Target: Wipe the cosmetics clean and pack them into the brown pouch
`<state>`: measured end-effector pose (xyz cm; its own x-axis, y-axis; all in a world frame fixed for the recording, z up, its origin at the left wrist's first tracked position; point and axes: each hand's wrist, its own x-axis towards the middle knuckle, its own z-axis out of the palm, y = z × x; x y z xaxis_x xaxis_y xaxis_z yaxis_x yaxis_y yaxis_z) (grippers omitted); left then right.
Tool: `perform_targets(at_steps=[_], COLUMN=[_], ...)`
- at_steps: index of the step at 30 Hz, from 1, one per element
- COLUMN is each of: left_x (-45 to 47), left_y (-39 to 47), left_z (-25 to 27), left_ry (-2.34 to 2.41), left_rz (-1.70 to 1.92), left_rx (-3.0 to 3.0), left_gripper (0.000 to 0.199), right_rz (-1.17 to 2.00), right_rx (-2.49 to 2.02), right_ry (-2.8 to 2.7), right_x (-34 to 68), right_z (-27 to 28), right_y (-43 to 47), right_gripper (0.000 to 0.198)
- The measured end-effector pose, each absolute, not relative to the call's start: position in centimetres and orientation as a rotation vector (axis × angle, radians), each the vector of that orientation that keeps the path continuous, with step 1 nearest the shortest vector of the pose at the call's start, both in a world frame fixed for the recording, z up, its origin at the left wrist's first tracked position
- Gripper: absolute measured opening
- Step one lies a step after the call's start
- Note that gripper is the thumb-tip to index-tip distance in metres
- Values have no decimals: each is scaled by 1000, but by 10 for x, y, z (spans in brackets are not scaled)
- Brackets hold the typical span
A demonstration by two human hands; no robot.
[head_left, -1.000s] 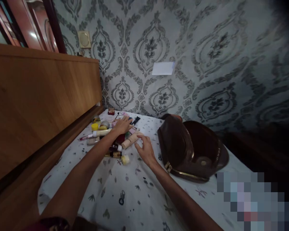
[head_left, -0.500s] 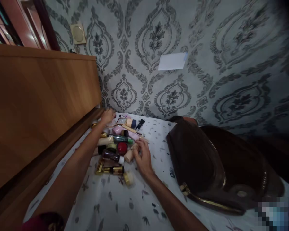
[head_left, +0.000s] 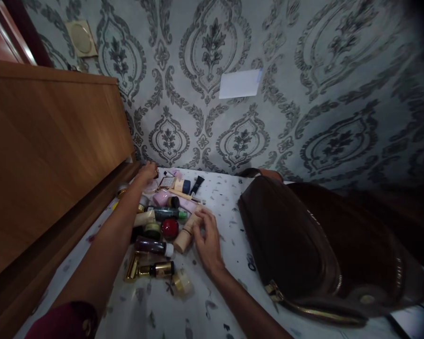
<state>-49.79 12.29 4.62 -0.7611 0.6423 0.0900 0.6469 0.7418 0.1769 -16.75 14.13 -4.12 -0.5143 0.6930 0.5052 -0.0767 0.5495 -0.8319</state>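
Left hand: your left hand [head_left: 148,172] is at the far left of the spread, its back hiding the fingers, so I cannot tell whether your grip is wide or narrow
Right hand: your right hand [head_left: 208,240] curves loosely, fingertips at the upper end of the beige bottle [head_left: 184,239]; I cannot tell whether they pinch it
Beige bottle: a smooth, matte cylinder, lying slantwise just beside the round, glossy red jar [head_left: 170,229]
Bottles: left of it lie a see-through green bottle [head_left: 166,214] with a bright green cap and a dark, shiny bottle [head_left: 151,246] with a white cap
Near edge: you have a slim gold-and-black bottle [head_left: 160,269] and a squat jar [head_left: 182,281] with a gold lid
Far edge: a rounded pink jar [head_left: 161,197], a navy-lidded jar [head_left: 182,185] and a flat black tube [head_left: 198,184]
Cloth: pale, leaf-printed cloth [head_left: 198,308], lightly creased
Bag: at your right slumps a brown, leather-like bag [head_left: 282,240] with a metallic zip
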Motion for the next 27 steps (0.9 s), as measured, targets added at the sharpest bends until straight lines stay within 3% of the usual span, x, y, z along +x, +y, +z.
perform_targets(at_steps=[12,17,22,27], left_x=[-441,-367,-258,-192], left_y=[96,73,44,28], left_z=[92,116,108,79], left_ry=[-2733,-2580,-2334,-2333], left_rz=[-740,-929,-564,-431], left_rx=[-993,-1468,-1948,-1987], left_gripper=[38,36,31,37], right_rz=[1126,1199,1140,1067], right_rx=[-497,-552,-419,-455], right_ry=[-1865,-1754,-1817,-1915], right_x=[-166,-164,-141,-103], right_z=[-36,-25,-14,-21], right_y=[140,133,124,124], right_gripper=[33,63,85,64])
